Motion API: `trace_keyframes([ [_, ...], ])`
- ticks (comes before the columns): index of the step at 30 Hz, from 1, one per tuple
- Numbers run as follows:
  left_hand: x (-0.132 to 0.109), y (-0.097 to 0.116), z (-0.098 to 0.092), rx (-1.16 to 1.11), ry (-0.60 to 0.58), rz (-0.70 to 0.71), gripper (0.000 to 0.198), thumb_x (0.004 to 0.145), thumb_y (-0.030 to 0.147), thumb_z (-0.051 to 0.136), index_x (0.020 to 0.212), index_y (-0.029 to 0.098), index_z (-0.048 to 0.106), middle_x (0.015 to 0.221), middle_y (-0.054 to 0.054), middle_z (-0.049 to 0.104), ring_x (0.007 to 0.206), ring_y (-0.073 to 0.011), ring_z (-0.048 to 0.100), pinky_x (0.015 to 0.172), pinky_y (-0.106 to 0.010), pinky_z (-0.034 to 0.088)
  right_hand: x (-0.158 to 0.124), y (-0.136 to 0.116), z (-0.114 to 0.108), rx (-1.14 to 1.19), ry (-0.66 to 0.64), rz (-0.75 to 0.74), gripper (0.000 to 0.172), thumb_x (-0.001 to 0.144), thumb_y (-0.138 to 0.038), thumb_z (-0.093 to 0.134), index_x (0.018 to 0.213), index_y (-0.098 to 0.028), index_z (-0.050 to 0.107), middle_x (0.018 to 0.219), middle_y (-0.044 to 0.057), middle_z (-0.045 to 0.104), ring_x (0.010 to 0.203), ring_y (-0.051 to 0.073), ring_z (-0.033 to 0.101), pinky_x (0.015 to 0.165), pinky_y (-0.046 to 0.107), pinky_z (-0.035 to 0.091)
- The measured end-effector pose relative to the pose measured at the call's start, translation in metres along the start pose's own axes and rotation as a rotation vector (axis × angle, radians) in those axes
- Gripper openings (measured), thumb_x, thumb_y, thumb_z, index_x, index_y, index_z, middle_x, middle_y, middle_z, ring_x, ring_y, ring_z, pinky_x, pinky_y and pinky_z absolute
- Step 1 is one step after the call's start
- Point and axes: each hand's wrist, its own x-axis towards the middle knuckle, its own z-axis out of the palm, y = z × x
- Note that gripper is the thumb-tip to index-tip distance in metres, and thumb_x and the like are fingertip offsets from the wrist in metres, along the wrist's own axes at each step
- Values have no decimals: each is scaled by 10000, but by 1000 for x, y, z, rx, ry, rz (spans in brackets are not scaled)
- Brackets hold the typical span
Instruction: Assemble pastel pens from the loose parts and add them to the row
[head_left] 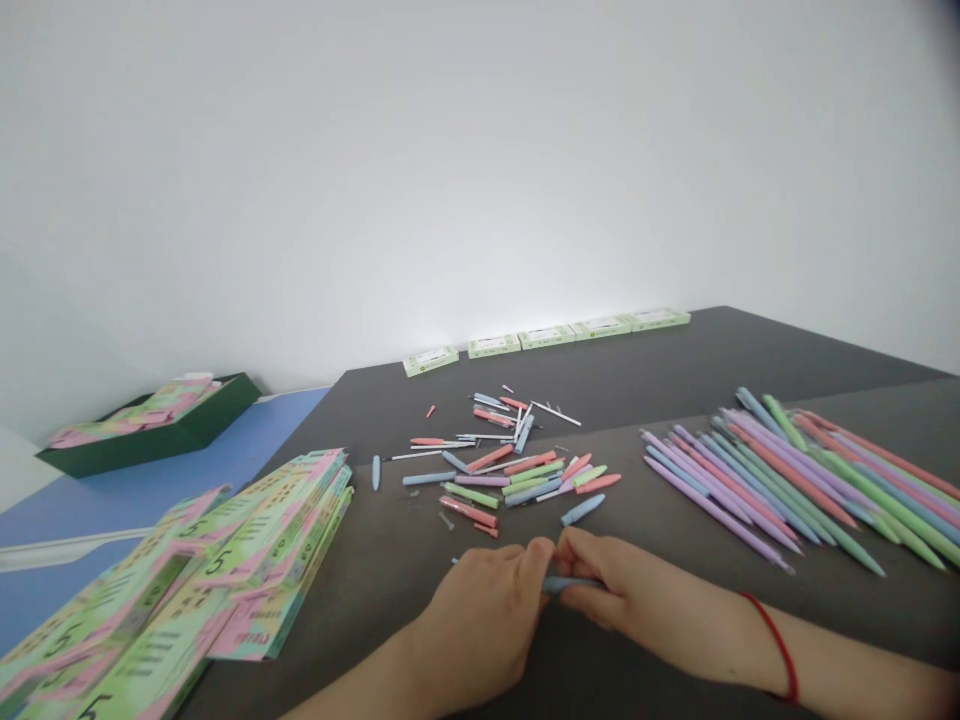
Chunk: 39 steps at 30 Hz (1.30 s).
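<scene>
Close together at the front of the dark table, my two hands grip a blue pen (568, 584). My left hand (487, 620) is closed around its left part and hides most of it. With thumb and fingers, my right hand (611, 575) pinches the right part; a red cord circles that wrist. Just beyond my hands lie scattered pen parts: a blue pen tip section (583, 510), a green barrel (471, 496), a red barrel (469, 512) and several white refills (555, 413). Whole pastel pens (750, 490) lie in a spread pile to the right.
Stacked green and pink printed packets (247, 560) cover the left side. A dark green box (150, 440) with similar packets stands on a blue surface (90, 510) farther left. Several flat pale-green boxes (547, 337) line the table's far edge by the white wall (480, 180).
</scene>
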Motion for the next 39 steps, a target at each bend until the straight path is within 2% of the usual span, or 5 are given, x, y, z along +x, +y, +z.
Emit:
trace_keyframes([
  [7, 3, -2, 10, 63, 112, 53, 103, 895, 115, 448, 932, 204, 413, 860, -8, 639, 753, -192, 604, 703, -313, 474, 5, 1, 3, 380, -288, 278, 334, 934, -423, 281, 813, -185, 483, 465, -65, 436, 359, 83, 322, 371, 188, 260],
  [13, 6, -8, 16, 86, 163, -7, 139, 864, 96, 473, 937, 194, 407, 784, -1, 636, 691, -195, 607, 671, -313, 471, 3, -2, -4, -21, 26, 57, 104, 816, -280, 565, 806, -196, 505, 700, -23, 561, 615, 120, 488, 556, 217, 340],
  [22, 6, -8, 12, 33, 180, -84, 97, 897, 113, 431, 938, 200, 427, 761, -6, 640, 690, -188, 619, 666, -293, 457, 2, -7, -6, -213, 65, 34, 105, 823, -298, 580, 818, -195, 557, 719, -11, 599, 636, 144, 521, 563, 231, 342],
  [26, 5, -8, 10, 17, 184, -68, 152, 864, 72, 441, 940, 204, 436, 770, -2, 641, 713, -188, 622, 708, -300, 460, 2, -6, -6, -46, -80, 137, 415, 960, -367, 289, 716, -184, 569, 546, -20, 514, 500, 125, 480, 508, 227, 346],
  [39, 2, -8, 12, 78, 204, -59, 194, 845, 60, 455, 976, 200, 429, 783, -11, 641, 716, -197, 612, 740, -325, 474, 2, -4, -2, -115, 89, 24, 130, 800, -308, 604, 821, -189, 554, 736, -13, 602, 639, 128, 511, 572, 215, 357],
])
